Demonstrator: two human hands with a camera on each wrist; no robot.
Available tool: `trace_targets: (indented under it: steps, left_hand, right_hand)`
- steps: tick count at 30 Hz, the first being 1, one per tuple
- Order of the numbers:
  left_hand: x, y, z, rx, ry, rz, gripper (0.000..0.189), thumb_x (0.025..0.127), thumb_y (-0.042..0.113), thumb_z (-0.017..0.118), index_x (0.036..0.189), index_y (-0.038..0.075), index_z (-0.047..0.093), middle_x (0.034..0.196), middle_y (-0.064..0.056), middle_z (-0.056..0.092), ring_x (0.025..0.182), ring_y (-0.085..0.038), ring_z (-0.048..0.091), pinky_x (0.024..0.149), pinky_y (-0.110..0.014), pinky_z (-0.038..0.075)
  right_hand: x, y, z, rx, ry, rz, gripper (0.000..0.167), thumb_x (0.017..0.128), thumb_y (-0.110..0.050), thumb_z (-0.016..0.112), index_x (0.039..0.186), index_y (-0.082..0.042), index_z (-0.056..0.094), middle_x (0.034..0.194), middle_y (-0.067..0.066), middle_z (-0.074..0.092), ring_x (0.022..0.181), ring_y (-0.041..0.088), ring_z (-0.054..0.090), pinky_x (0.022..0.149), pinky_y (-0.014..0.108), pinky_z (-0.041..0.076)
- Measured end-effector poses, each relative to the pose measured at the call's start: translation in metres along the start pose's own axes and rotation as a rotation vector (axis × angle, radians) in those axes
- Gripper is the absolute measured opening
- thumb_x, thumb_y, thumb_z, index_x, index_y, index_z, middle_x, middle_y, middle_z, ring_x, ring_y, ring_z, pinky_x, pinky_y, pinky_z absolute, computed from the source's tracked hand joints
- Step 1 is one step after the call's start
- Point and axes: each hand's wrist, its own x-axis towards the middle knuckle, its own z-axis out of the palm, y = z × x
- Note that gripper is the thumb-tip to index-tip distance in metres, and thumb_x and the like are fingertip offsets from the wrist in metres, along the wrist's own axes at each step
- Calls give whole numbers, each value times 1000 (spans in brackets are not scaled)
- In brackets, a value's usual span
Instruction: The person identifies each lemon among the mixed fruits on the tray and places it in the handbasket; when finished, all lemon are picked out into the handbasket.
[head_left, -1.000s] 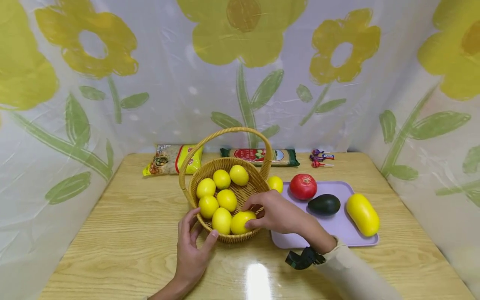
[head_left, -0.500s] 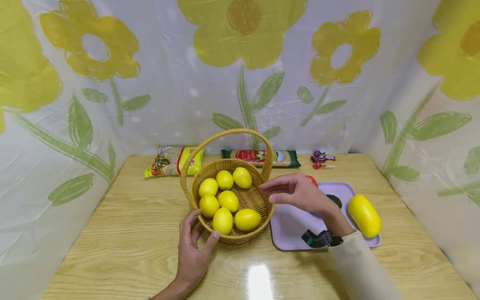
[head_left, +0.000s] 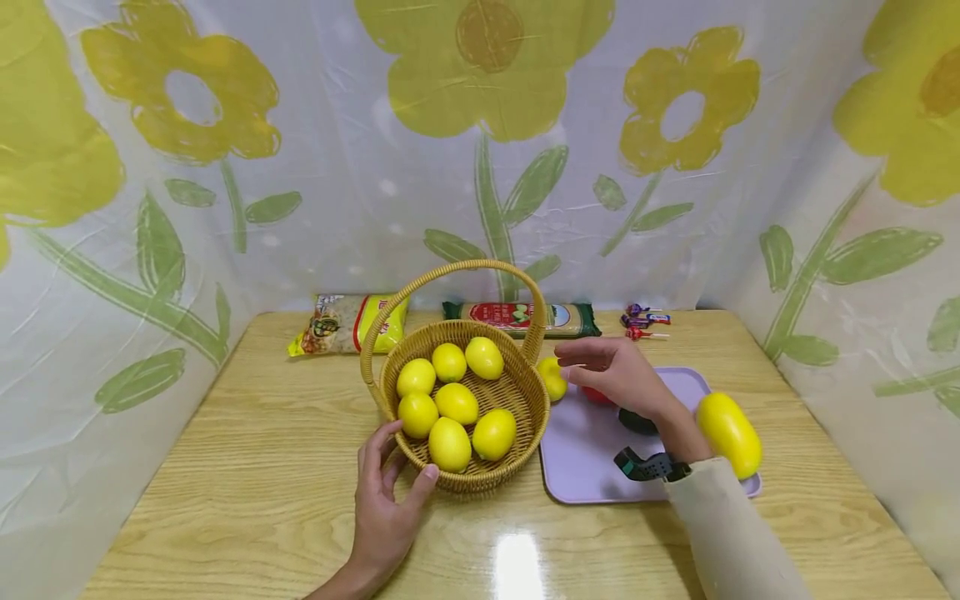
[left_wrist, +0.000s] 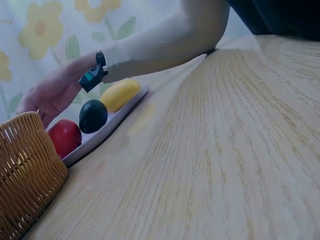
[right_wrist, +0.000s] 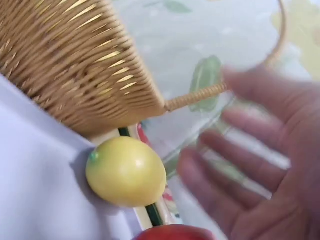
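Note:
A woven wicker basket (head_left: 465,479) with a tall arched handle stands on the wooden table, several yellow lemons (head_left: 457,403) inside. My left hand (head_left: 386,508) holds the basket's near-left side, thumb and fingertips at the rim. My right hand (head_left: 618,375) hovers over the lilac tray (head_left: 581,467), fingers loosely extended and nothing in them. Just left of its fingertips, another lemon (right_wrist: 126,171) sits at the tray's corner against the basket. Partly covered by that hand are a red tomato (left_wrist: 65,138) and a dark green avocado-shaped item (left_wrist: 93,116).
A plump yellow melon-like item (head_left: 729,435) lies on the tray's right side. Along the back stand a yellow bag of food (head_left: 348,325), a green-ended noodle pack (head_left: 570,320) and several lollipops (head_left: 641,321). A flowered curtain (head_left: 330,167) encloses the table.
My right hand has let go of a lemon inside the basket and moved right, out over the tray beside the lemon there. The left hand keeps its place on the basket.

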Motion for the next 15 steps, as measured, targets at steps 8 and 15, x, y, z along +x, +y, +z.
trace_targets:
  steps: [8, 15]
  left_hand:
    - [1, 0, 0, 7, 2, 3, 75, 95, -4, 77, 161, 2, 42, 161, -9, 34, 150, -40, 42, 127, -23, 44]
    - [1, 0, 1, 6, 4, 2, 74, 95, -5, 77, 160, 2, 43, 161, -10, 35, 151, -40, 42, 127, -24, 44]
  right_hand:
    - [7, -3, 29, -463, 44, 26, 53, 95, -25, 84, 140, 1, 72, 134, 22, 76, 111, 38, 80, 93, 50, 70]
    - [11, 3, 50, -551, 102, 40, 52, 93, -24, 86, 138, -1, 72, 127, 19, 78, 96, 28, 72, 82, 41, 67]
